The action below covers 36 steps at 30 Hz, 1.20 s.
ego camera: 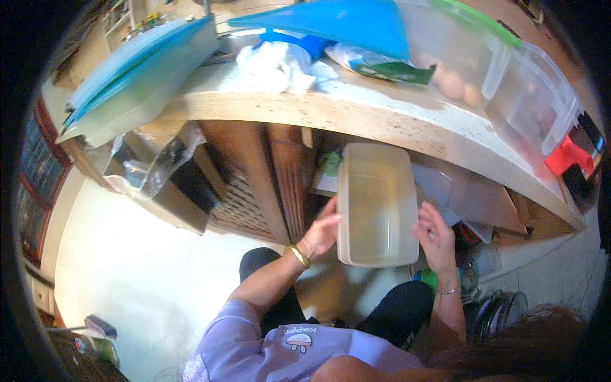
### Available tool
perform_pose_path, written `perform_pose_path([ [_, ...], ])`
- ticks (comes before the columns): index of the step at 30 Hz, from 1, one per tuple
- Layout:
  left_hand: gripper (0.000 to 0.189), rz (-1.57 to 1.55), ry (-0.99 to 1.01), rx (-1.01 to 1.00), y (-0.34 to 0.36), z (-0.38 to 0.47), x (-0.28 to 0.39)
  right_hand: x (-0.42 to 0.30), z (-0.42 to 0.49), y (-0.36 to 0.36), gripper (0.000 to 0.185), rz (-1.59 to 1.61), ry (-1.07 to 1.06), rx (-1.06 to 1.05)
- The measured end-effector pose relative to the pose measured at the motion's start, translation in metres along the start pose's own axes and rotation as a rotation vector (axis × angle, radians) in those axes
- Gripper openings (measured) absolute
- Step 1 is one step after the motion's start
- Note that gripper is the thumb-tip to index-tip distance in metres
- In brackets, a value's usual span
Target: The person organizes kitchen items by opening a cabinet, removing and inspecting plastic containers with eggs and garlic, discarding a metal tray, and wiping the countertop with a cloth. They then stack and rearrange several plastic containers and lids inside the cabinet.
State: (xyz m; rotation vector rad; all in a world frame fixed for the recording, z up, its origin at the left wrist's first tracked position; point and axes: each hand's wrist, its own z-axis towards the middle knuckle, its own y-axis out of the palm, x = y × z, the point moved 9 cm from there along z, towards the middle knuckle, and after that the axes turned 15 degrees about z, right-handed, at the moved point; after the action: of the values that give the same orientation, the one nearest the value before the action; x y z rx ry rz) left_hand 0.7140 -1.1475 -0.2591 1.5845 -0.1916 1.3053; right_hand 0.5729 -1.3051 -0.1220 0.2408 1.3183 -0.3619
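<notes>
A translucent, off-white plastic container (377, 205) is held upright between my two hands in front of the space under the counter. Its hollow inside faces me, and nothing shows in it. My left hand (322, 234) grips its left side, with a gold bangle at the wrist. On the opposite side, my right hand (437, 236) has its thumb side against the wall and its fingers loosely curled. Behind the container is an open lower cabinet with flat sheets or lids (458, 186). The fingers behind the left wall are partly hidden.
The counter edge (305, 107) runs overhead. On it are blue-lidded plastic boxes (138, 95), crumpled white plastic (281, 67) and a clear bin (458, 62) holding what look like eggs. A louvred wooden door (243, 200) stands left; stacked plates (496, 315) are low at right.
</notes>
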Motion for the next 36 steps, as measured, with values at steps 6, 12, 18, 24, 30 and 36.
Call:
perform_pose_path([
  [6,0.092,0.258,0.035,-0.030,0.017,-0.015,0.020,0.057,-0.019,0.010,0.053,0.066,0.162,-0.113],
  [12,0.074,0.192,0.001,0.011,0.025,-0.022,0.018,0.051,-0.024,0.010,0.058,0.286,0.299,-0.097],
  [18,0.074,0.229,-0.070,0.019,0.035,-0.040,0.030,0.054,-0.041,0.016,0.064,0.522,0.374,-0.100],
  [24,0.068,0.360,-0.227,-0.017,0.028,-0.059,0.033,0.087,-0.062,0.020,0.065,0.522,0.341,-0.130],
  [30,0.066,0.440,-0.173,0.103,0.015,-0.070,0.062,0.076,-0.062,0.033,0.062,0.767,0.444,-0.117],
  [36,0.051,0.444,-0.193,0.236,0.004,-0.067,0.073,0.044,-0.089,-0.028,0.066,0.683,0.213,-0.213],
])
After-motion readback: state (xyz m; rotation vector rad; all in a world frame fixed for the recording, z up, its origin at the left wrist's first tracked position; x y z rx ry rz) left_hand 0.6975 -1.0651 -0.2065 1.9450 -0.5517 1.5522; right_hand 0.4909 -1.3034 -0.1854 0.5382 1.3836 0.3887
